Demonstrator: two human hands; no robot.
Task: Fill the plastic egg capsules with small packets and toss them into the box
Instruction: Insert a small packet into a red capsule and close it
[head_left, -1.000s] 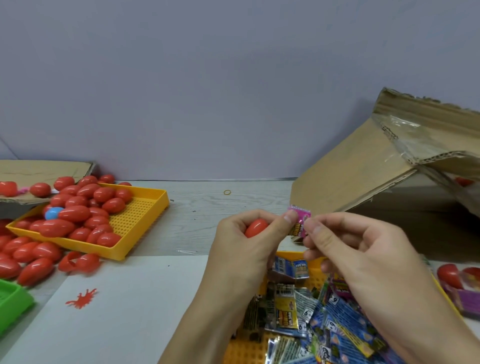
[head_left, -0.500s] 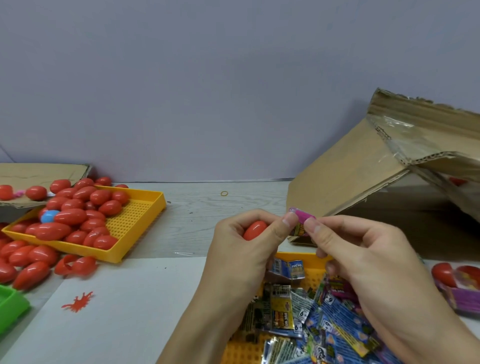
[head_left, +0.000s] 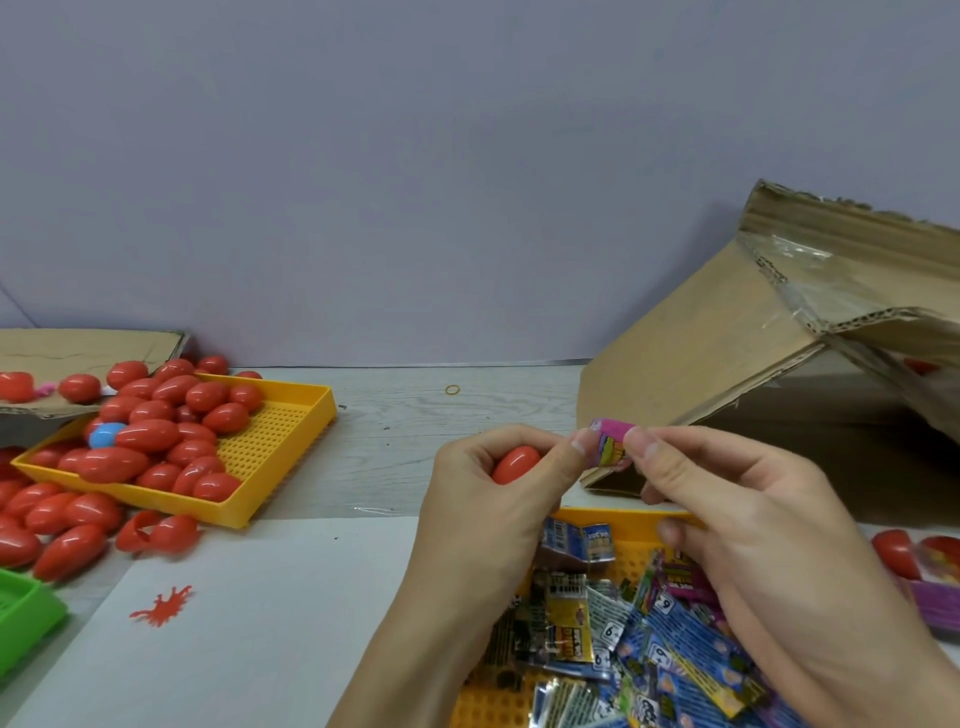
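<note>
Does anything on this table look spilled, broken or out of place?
Yes. Red egg capsules lie spilled on the table beside the yellow tray, one of them split open. A single blue egg sits among the red ones. The cardboard box has torn flaps.

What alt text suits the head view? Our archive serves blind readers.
Two bare hands pinch a small pink packet between them, the left hand also cupping a red plastic egg capsule. Below lies a yellow tray of printed packets; left, a yellow tray of red capsules; right, an open cardboard box behind the right hand.
</note>
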